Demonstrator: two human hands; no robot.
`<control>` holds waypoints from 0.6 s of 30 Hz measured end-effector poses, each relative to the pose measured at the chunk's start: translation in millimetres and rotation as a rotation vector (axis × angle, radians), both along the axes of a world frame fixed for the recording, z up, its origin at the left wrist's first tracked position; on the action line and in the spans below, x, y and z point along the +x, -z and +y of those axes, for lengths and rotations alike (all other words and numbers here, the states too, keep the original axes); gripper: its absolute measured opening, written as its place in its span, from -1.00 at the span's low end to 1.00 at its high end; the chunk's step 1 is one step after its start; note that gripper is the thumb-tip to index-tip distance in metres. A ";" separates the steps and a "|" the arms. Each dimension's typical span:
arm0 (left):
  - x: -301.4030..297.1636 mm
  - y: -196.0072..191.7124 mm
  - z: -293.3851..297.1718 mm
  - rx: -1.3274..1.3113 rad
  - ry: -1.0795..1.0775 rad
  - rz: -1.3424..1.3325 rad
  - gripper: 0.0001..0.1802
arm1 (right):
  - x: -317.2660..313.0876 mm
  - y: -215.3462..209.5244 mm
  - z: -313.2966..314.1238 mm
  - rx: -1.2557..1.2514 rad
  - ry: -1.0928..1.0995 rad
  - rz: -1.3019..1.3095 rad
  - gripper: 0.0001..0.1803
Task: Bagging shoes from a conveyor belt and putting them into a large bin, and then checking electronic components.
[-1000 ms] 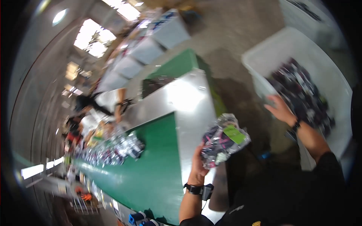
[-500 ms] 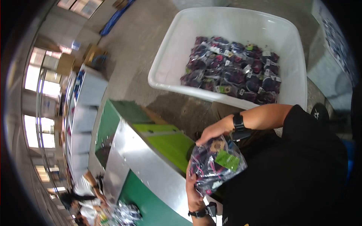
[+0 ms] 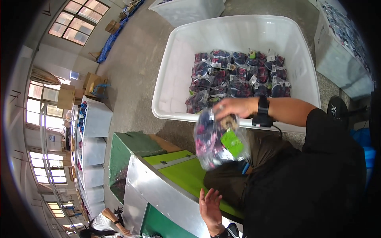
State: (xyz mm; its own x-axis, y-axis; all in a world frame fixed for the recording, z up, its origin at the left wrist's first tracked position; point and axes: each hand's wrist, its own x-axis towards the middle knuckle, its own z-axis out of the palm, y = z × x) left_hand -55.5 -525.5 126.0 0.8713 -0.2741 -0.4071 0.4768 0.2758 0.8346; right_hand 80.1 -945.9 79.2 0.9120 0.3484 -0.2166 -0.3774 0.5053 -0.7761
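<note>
Right hand (image 3: 238, 108): fingers clamped on the upper edge of a clear plastic bag (image 3: 206, 139). The bag, glossy, creased and softly bulging, hangs below the hand on the near side of a white tub (image 3: 174, 67), in view overlapping its rim. Dark blue and pink contents show through the film. Left hand (image 3: 211, 208): empty, palm upturned, fingers apart, well below the bag. Half a second earlier both hands held the bag; the left has since let go. Farther out, the smooth, round-cornered tub contains similar filmy packages (image 3: 240, 75) in close rows. A smooth metal border (image 3: 145, 178) edges a flat green surface (image 3: 158, 222), with a lime-green panel (image 3: 178, 164) alongside. Labelling: a bright green rectangular label (image 3: 231, 144) on the held bag, its print blurred; small white tags on several packages.
</note>
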 end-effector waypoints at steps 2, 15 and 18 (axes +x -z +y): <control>-4.8 8.7 14.5 0.050 -0.005 0.061 -0.27 | 16.1 -1.1 -36.8 0.013 0.221 -0.043 -0.76; -37.0 30.0 34.5 0.083 -0.205 0.032 -0.48 | 42.7 146.2 -68.4 -1.113 0.373 -0.168 -0.61; -30.3 25.7 43.1 0.098 -0.222 0.054 -0.49 | 58.9 116.0 -6.2 -1.001 0.255 -0.303 -0.55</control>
